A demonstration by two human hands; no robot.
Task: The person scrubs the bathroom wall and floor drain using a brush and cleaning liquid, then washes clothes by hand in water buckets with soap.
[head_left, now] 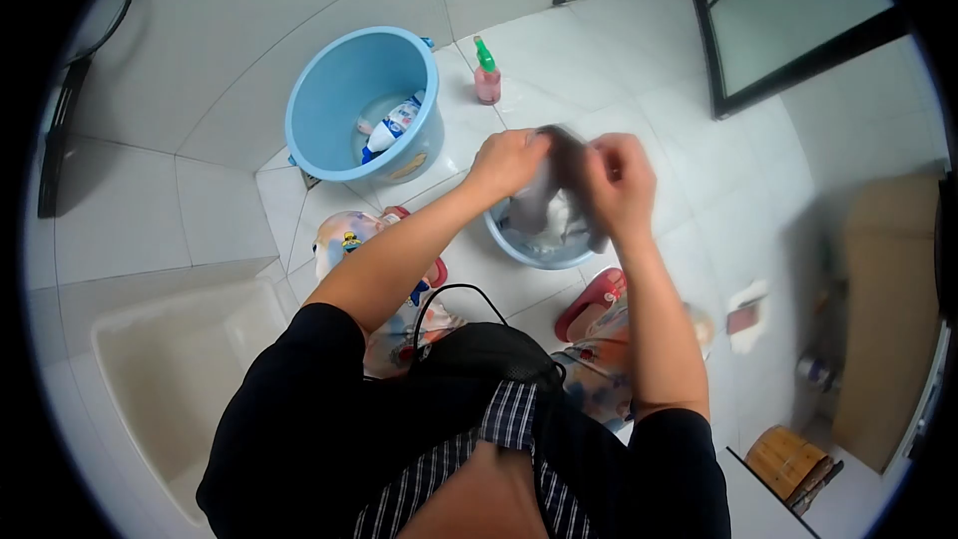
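A dark grey cloth [567,162], blurred by motion, is stretched between my two hands above a small light blue basin [544,262]. My left hand [511,160] pinches its upper left edge. On the other side my right hand [621,180] grips it with curled fingers. Under the cloth, white and pale grey fabric [552,220] lies in the basin, partly hidden by what I hold.
A large blue bucket [361,50] with a blue-and-white packet [395,126] inside stands upper left. Beside it is a pink spray bottle [487,86] with a green top. A white tub [185,379] lies left, a wooden bucket [788,463] lower right, a glass door [798,15] upper right.
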